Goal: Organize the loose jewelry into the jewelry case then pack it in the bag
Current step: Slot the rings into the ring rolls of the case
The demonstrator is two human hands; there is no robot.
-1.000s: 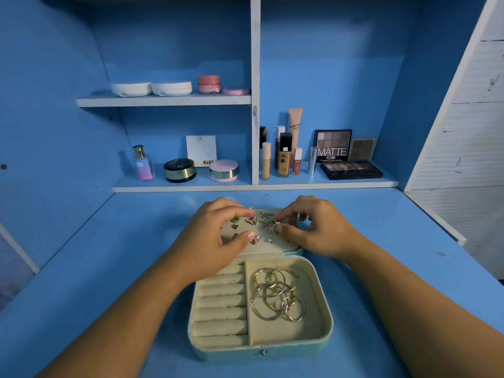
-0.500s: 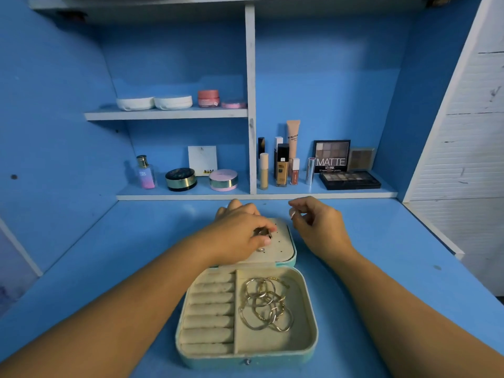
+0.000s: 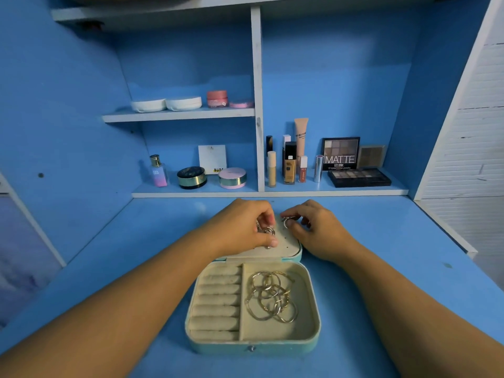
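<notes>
**A:** Start wide for me. What's the big picture?

**B:** A blue desk (image 3: 122,268), with a blue shelf unit (image 3: 256,77) rising behind it. Make-up lines the bottom shelf, with a perfume bottle (image 3: 158,171) on the left side and an eyeshadow palette (image 3: 358,177) lying flat on the right.

**A:** And the jewelry case?

**B:** The jewelry case (image 3: 253,347) sits open in the middle of the desk, near the front edge. Its lid (image 3: 289,248) is laid back flat on the far side, with the padded panel facing up. In the base, the ring rolls (image 3: 218,301) fill the left compartment.

**A:** Now the hands!

**B:** Both are up over the lid. The left hand (image 3: 240,227) covers the lid's left half, fingers curled in tight. The right hand (image 3: 319,230) is at the lid's far right corner, wrist resting on the desk just beside the case, fingers also curled. Neither one is spread.

**A:** Is there any jewelry in the base?

**B:** A tangle of gold hoops (image 3: 270,298) lies loose in the right compartment, untouched.

**A:** And what's in the fingers?

**B:** The left thumb and fingertips pinch small silver pieces (image 3: 268,231) just above the panel. I can't tell how many. The right thumb and forefinger pinch a little silver hoop (image 3: 286,221) right at the lid's far edge.
</notes>
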